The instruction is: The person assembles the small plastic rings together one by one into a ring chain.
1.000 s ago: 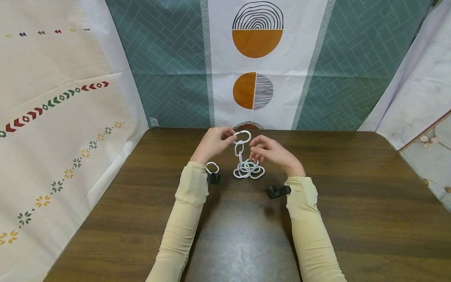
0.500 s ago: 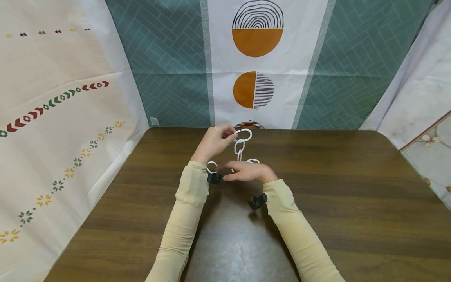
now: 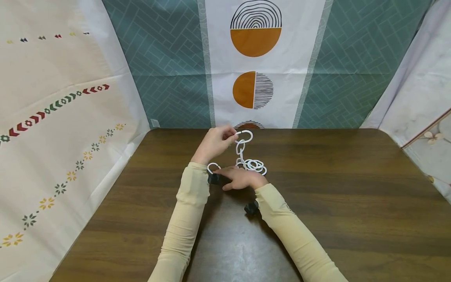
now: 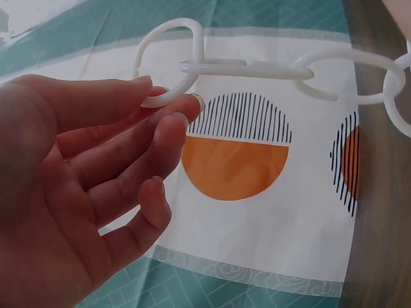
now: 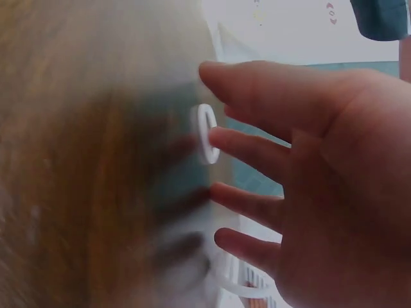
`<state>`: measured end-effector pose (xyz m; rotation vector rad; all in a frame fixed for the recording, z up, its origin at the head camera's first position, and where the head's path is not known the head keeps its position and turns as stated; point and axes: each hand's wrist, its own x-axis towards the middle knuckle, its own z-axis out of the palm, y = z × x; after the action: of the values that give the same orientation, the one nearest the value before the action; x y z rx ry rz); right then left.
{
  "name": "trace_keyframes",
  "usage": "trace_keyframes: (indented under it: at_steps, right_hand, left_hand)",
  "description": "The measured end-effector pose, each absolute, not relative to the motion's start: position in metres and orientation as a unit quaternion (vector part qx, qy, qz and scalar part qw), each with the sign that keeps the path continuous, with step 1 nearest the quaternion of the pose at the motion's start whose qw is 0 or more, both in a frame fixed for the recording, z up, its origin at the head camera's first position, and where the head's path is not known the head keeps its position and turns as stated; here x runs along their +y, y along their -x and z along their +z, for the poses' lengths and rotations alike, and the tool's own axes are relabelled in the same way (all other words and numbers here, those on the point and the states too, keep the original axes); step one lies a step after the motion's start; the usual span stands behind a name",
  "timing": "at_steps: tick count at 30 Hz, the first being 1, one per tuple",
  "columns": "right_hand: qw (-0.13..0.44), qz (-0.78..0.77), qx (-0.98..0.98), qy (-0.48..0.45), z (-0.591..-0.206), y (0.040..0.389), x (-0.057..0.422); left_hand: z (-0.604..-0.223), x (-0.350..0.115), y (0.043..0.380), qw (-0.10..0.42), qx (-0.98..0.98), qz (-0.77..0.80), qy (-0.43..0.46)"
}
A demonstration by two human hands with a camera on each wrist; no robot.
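My left hand [image 3: 214, 144] pinches the end link of a white plastic chain [image 4: 247, 69] between thumb and fingertips, held up above the table. From that link the chain hangs down to a heap of joined links [image 3: 260, 165] on the table. A separate white link [image 5: 203, 135] lies on the table by the left wrist. My right hand [image 3: 240, 178] is stretched low over the table, fingers extended, the index fingertip right at this loose link in the right wrist view. In the head view, the right hand partly covers the loose link and the near edge of the heap.
The brown wooden table [image 3: 338, 188] ends at a patterned teal and white cloth [image 3: 169, 78] behind the hands. Pale cloths hang at the left and right. Black wrist cameras [image 3: 251, 207] sit beneath the sleeves, the left one close to the right fingertips.
My right hand has left its place above the chain heap and moved left and down to the loose link. My left hand still holds the end link in nearly the same place.
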<state>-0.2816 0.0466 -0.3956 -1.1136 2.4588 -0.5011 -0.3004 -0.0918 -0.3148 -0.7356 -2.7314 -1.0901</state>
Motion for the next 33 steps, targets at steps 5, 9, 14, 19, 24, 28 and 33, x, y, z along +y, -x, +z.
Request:
trace_keyframes:
  at_steps: [5,9,14,19,24,28,33]
  right_hand:
    - [0.153,-0.137,0.895,0.395,-0.393,0.281,0.050]
    - [0.144,-0.103,0.906,0.385,-0.392,0.280,0.051]
    - [0.150,-0.075,0.918,0.360,-0.395,0.279,0.050]
    - [0.148,-0.065,0.914,0.372,-0.394,0.280,0.051]
    - [0.144,-0.114,0.888,0.422,-0.388,0.285,0.059]
    - [0.138,-0.201,0.869,0.431,-0.378,0.287,0.070]
    - [0.115,-0.252,0.866,0.417,-0.363,0.287,0.084]
  left_hand:
    - [-0.315,-0.093,0.301,0.061,-0.900,-0.352,0.249]
    - [-0.315,-0.093,0.301,0.053,-0.902,-0.349,0.251]
    - [-0.315,-0.092,0.301,0.048,-0.904,-0.344,0.249]
    - [-0.315,-0.092,0.302,0.048,-0.904,-0.345,0.247]
    - [-0.314,-0.092,0.301,0.045,-0.904,-0.344,0.248]
    - [-0.315,-0.092,0.302,0.051,-0.905,-0.341,0.251]
    - [-0.316,-0.092,0.302,0.054,-0.905,-0.337,0.254]
